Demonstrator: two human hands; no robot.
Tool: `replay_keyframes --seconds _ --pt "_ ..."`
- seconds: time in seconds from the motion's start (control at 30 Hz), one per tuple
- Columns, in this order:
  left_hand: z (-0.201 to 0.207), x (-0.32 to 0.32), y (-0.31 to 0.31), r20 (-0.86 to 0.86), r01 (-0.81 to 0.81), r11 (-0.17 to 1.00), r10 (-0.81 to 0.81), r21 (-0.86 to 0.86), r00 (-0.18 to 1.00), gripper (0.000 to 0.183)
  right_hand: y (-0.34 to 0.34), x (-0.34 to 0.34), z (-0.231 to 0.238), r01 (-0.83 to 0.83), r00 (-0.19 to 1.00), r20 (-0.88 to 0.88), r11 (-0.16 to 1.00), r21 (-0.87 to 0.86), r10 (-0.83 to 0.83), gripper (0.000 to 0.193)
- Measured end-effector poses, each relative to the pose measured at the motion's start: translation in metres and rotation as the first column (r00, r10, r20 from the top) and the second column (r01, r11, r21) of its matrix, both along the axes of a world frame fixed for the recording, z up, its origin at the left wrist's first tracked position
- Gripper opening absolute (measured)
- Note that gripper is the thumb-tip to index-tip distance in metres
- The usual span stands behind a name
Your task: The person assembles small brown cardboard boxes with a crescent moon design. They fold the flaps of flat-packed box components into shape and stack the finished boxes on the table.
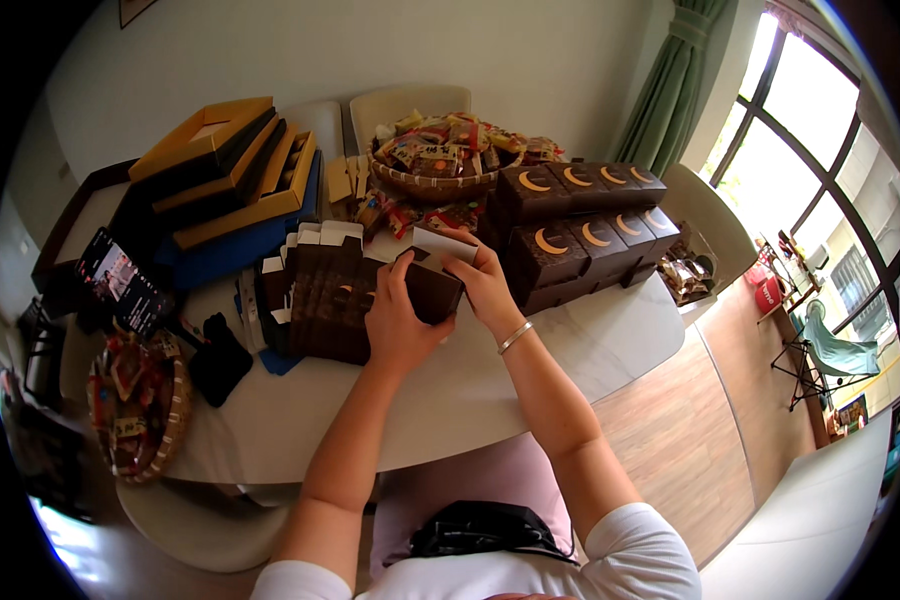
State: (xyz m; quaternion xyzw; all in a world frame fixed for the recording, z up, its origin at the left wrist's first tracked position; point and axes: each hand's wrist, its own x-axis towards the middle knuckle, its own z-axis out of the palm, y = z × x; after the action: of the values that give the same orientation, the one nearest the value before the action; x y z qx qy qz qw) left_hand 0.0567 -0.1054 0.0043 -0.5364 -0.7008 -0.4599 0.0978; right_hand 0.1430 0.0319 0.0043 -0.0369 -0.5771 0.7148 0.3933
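Observation:
Above the table's middle, a small dark brown carton (436, 291) is between my two hands, with pale inner flaps standing up at its top. My left hand (407, 322) wraps the carton's near left side, fingers reaching up to the top edge. From the right, my right hand (485, 288) grips the carton by its upper edge and a flap. Just left of it lies an overlapping row of flattened dark brown cartons (322, 290) with white tabs. To the right stand stacked, folded cartons (560, 250) with gold crescents on top.
A woven basket (440, 188) heaped with wrapped packets stands at the back; another basket (175, 425) sits at the left edge. Black-and-gold box trays (210, 165) pile up at the back left. A lit phone (125, 280) stands at the left, beside a black cloth-like item (220, 360).

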Motion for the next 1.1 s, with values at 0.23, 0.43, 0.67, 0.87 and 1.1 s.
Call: replay_keyframes --seconds 0.23,0.43,0.67,0.87,1.1 --pt "0.0 -0.002 -0.002 -0.048 -0.024 1.0 0.024 -0.005 0.999 0.101 -0.011 0.006 0.015 -0.052 0.999 -0.003 0.998 -0.022 0.052 0.032" --pt "0.006 -0.001 -0.003 -0.096 -0.038 0.999 0.038 0.003 0.995 0.103 -0.005 0.005 0.012 0.009 0.999 -0.034 1.0 0.021 -0.008 0.029" --pt "0.004 -0.003 -0.003 -0.05 -0.04 0.997 0.043 0.059 0.998 0.112 -0.011 0.0 0.009 0.097 0.995 0.006 0.984 0.148 -0.099 0.026" --pt "0.004 -0.006 -0.001 -0.059 -0.082 0.997 0.082 0.006 0.995 0.121 -0.008 -0.001 0.005 0.145 0.986 0.047 0.964 0.221 -0.16 0.025" --pt "0.001 -0.008 0.0 -0.073 -0.085 0.996 0.085 0.008 0.994 0.121 -0.006 -0.004 0.0 0.187 0.978 0.04 0.947 0.26 -0.205 0.024"
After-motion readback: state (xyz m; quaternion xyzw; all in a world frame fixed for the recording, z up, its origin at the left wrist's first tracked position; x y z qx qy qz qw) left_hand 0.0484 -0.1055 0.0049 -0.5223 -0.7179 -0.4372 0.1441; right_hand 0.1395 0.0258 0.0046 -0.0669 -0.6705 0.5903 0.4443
